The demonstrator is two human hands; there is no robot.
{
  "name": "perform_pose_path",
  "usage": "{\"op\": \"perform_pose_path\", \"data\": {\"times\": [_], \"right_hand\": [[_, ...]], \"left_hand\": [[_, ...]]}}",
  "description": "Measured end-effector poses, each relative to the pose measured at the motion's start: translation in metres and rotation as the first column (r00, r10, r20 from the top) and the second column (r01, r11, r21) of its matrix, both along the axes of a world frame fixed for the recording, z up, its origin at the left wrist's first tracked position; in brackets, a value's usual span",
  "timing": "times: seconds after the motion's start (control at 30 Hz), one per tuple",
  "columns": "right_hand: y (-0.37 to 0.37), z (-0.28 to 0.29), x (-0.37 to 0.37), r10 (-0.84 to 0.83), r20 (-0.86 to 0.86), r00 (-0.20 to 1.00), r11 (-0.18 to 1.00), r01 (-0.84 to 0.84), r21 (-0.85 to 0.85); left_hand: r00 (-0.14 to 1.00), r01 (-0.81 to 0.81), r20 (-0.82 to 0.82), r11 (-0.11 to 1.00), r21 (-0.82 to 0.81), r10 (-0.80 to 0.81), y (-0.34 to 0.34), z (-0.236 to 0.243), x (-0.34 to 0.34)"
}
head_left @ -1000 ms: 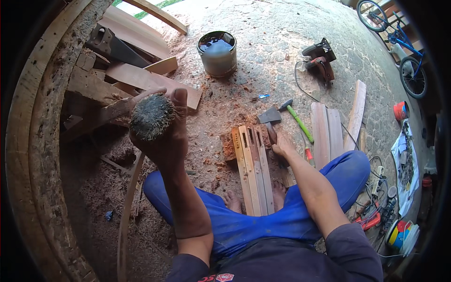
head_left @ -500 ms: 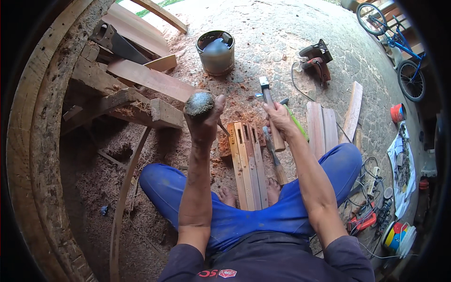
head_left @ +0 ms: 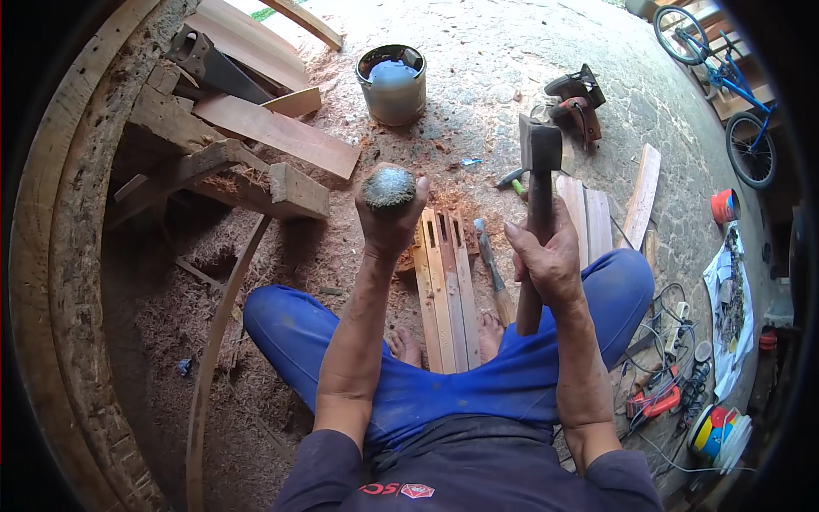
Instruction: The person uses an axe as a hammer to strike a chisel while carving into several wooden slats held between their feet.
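Note:
My left hand (head_left: pixel 384 229) grips a round tool with a frayed, grey fibrous top (head_left: pixel 388 189), held end-up over the wood; its lower part is hidden. Closed round a wooden handle, my right hand (head_left: pixel 550 264) holds up a hammer with a blocky dark metal head (head_left: pixel 540 145). Between my bare feet lie narrow wooden strips (head_left: pixel 445 299) with slots cut in their far ends. Beside them is a chisel (head_left: pixel 491 266) with a wooden handle. A green-handled hammer (head_left: pixel 512 177) lies behind, partly hidden by my right hand.
Bucket of dark liquid (head_left: pixel 391 94) ahead; handsaw (head_left: pixel 209 72), boards (head_left: pixel 273 136) and timber frame (head_left: pixel 94 213) at left. Circular saw (head_left: pixel 580 111), loose planks (head_left: pixel 640 188), blue bicycle (head_left: pixel 738 94), red tin (head_left: pixel 723 205), tangled cables (head_left: pixel 674 341) and spool (head_left: pixel 717 435) at right.
My right hand has lifted the hammer from beside the strips and turned its head upward. My left hand has moved rightward with the frayed-topped tool, away from the timber at left.

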State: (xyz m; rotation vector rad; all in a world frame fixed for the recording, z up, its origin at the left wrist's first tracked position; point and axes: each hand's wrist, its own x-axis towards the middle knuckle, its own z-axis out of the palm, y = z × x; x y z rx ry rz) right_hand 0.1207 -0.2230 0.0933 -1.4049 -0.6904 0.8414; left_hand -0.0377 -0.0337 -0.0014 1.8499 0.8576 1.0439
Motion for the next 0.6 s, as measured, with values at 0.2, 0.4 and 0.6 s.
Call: {"op": "perform_pose_path", "data": {"times": [0.2, 0.4, 0.6], "right_hand": [[-0.002, -0.004, 0.001, 0.035, -0.039, 0.999, 0.996, -0.038, -0.086], [-0.002, 0.000, -0.003, 0.048, -0.074, 0.996, 0.993, -0.056, -0.100], [0.000, -0.003, -0.003, 0.057, -0.072, 0.996, 0.990, -0.066, -0.127]], "left_hand": [[1.000, 0.021, 0.011, 0.984, 0.178, -0.024, 0.011, -0.012, 0.002], [0.997, 0.047, -0.071, 0.988, 0.145, -0.037, 0.010, -0.015, 0.002], [0.999, 0.010, 0.035, 0.985, 0.175, -0.017, 0.009, -0.009, 0.005]]}}
